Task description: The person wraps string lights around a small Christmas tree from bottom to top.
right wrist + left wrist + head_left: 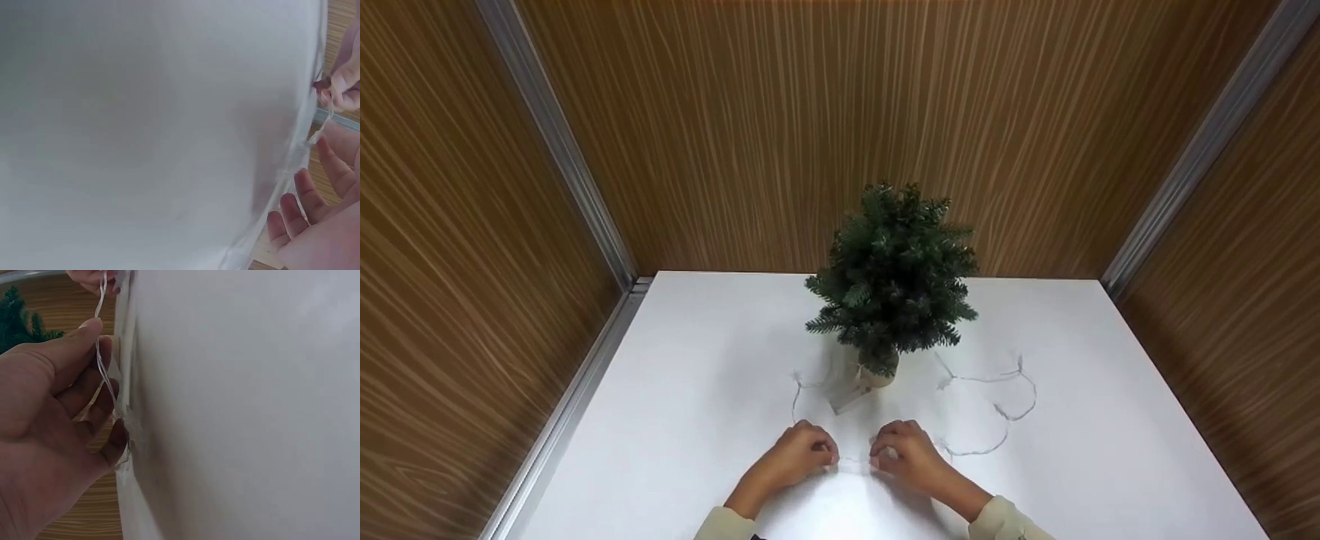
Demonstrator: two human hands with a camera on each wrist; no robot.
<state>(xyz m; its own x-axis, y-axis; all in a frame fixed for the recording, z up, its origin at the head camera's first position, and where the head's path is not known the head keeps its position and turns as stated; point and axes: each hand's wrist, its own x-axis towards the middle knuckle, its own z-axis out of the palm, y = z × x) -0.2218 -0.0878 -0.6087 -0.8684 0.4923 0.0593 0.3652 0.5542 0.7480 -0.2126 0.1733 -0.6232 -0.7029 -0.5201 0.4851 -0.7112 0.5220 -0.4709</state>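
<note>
My left hand (799,454) pinches a clear, twisted wire of string lights (103,374) between thumb and index finger, its other fingers loosely bent. Facing it, my right hand (913,459) pinches the same wire a short way along, and a short stretch spans the gap between the hands. The right wrist view shows a small pale stub (315,136) on the wire at the right fingertips. From the hands the string lights (979,453) curve over the white table to both sides, with short stubs along them. Beyond the hands stands a small green fir tree (896,270).
The tree's pale base (879,377) stands on the white table (675,420), with a flat translucent piece (849,400) beside it. Wood-patterned panels (735,135) enclose the table at the back and both sides, with metal rails (577,165) at the corners.
</note>
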